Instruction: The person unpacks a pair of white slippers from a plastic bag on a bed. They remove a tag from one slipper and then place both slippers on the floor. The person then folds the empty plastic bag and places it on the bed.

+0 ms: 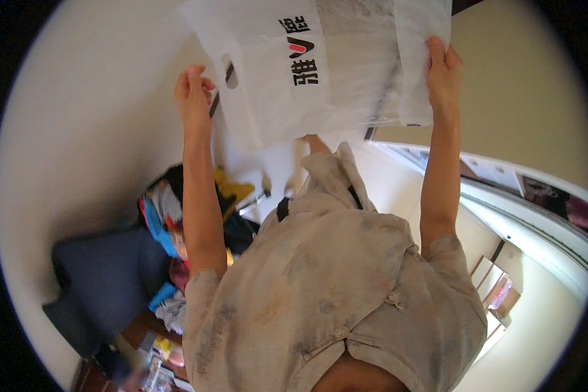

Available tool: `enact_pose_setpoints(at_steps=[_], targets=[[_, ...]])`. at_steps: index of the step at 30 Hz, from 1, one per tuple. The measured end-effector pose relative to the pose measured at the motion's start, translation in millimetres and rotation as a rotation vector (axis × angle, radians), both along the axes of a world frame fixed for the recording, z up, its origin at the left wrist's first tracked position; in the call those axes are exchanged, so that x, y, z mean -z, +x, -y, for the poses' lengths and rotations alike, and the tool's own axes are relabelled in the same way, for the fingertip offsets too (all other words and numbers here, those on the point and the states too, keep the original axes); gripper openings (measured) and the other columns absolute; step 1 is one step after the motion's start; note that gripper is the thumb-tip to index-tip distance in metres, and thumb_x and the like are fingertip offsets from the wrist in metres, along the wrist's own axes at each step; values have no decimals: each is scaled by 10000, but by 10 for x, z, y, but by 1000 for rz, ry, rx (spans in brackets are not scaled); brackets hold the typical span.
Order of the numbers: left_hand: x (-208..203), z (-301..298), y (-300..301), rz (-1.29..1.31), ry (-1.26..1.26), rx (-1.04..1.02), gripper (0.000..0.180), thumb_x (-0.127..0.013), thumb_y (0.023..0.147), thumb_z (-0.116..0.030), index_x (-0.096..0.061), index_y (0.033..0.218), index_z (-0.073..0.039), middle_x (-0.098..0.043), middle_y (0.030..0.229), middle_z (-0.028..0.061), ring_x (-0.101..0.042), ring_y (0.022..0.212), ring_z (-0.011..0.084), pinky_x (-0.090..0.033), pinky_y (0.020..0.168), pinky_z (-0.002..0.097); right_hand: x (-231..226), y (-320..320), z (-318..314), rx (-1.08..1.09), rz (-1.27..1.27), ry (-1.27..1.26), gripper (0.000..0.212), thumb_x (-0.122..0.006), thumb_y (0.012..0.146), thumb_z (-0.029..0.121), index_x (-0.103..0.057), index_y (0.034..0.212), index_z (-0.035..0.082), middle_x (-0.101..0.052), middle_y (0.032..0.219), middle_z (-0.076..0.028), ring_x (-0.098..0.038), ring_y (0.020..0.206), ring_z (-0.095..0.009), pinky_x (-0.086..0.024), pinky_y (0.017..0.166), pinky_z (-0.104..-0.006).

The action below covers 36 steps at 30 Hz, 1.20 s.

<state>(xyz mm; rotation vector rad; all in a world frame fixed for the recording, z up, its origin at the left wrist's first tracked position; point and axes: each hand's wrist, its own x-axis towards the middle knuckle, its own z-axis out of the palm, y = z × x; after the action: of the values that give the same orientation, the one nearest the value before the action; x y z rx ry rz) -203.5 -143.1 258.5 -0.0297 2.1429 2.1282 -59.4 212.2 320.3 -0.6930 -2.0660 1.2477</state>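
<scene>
A large white, partly see-through plastic bag [346,72] hangs spread out at the top of the view. It has dark printing, a small red mark and an oval handle hole near its left side. My right hand [445,75] pinches the bag's right edge, thumb in front. Beside the left edge, near the handle hole, my left hand [195,95] is raised with its fingers curled in. A narrow gap seems to separate it from the plastic, and nothing shows in its fingers. The bag's top runs out of view.
At lower left stands a dark grey-blue padded chair [111,274], with a heap of colourful clothes [166,209] beside it. Below these are assorted small items [160,366], partly blurred. A pale wall [78,150] rises on the left. Shelves [493,287] hold a pink item at lower right.
</scene>
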Motion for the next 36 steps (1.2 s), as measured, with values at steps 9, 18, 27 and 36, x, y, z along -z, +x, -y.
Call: enact_pose_setpoints(at_steps=[9, 18, 27, 36], targets=[[0, -1490, -1295, -323, -471, -37, 689, -747, 723, -256, -400, 1276, -36, -496, 1221, 111, -508, 1026, 213, -416, 879, 341, 228, -1680, -915, -459, 71, 644, 187, -533, 878, 206, -626, 967, 70, -649, 893, -150, -614, 623, -263, -488, 536, -345], [179, -2778, -2629, -306, -400, 562, 706, -815, 614, -214, -495, 1200, 17, -405, 1348, 160, -354, 1272, 280, -303, 1037, 377, 312, -3092, -1591, -746, 166, 587, 194, -516, 874, 272, -506, 838, 81, -601, 676, -97, -606, 578, -303, -468, 476, -399], [520, -4535, -4246, 1, -64, 855, 118, -469, 878, 23, -579, 891, 67, -616, 770, 92, -610, 677, 169, -501, 677, 287, 239, -3939, -3127, -295, 488, 334, 471, -687, 748, 348, -576, 1092, 46, -644, 885, -137, -633, 746, -262, -505, 650, -350], [154, -6698, -4766, 188, 66, 1192, 255, -492, 934, -269, -556, 838, -42, -532, 612, 19, -507, 544, 103, -424, 523, 246, 236, -3027, -3886, 555, -130, -262, 751, -698, 773, 324, -309, 1349, 41, -393, 1340, -165, -355, 1260, -263, -332, 1016, -398]])
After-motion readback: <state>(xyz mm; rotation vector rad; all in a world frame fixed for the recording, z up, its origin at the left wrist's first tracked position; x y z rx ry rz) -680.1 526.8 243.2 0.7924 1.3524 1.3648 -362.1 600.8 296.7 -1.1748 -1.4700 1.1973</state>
